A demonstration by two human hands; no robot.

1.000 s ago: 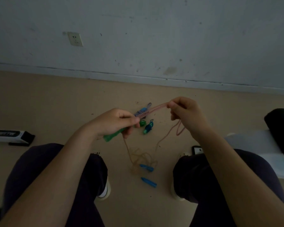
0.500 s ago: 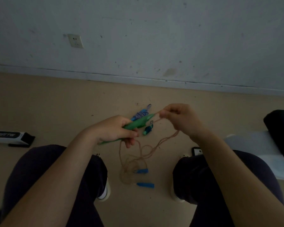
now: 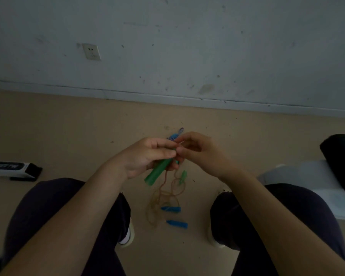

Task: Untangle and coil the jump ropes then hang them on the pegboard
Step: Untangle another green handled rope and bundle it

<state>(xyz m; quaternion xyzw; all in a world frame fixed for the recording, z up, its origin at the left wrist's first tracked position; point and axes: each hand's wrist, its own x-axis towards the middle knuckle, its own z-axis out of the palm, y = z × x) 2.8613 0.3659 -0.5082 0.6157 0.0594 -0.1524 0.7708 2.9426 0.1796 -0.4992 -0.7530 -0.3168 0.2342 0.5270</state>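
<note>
Hands are meeting above the floor [image 3: 68,136], fingertips touching, seen from the head camera. Left hand [image 3: 147,154] is gripping a green handle [image 3: 157,173], fingers curled round its upper end; the handle is slanting down and toward the person from that hand. Right hand [image 3: 197,150] is pinching something thin just beside the top of the green handle; whether it is the rope itself I cannot tell. A tan rope [image 3: 163,194] is hanging from the green handle and lying in a loose tangle on the floor below it, between the person's knees. A second green handle [image 3: 183,177] is dangling in the rope, just below the right hand. Two blue handles [image 3: 170,208] are lying at the near edge of the tangle, one closer to the person than the other. A blue patterned rope end [image 3: 176,134] is showing just beyond the hands. A black and white box [image 3: 10,169] is lying on the floor well to the left of the green handle. A wall socket [image 3: 91,52] is sitting on the wall beyond.
</note>
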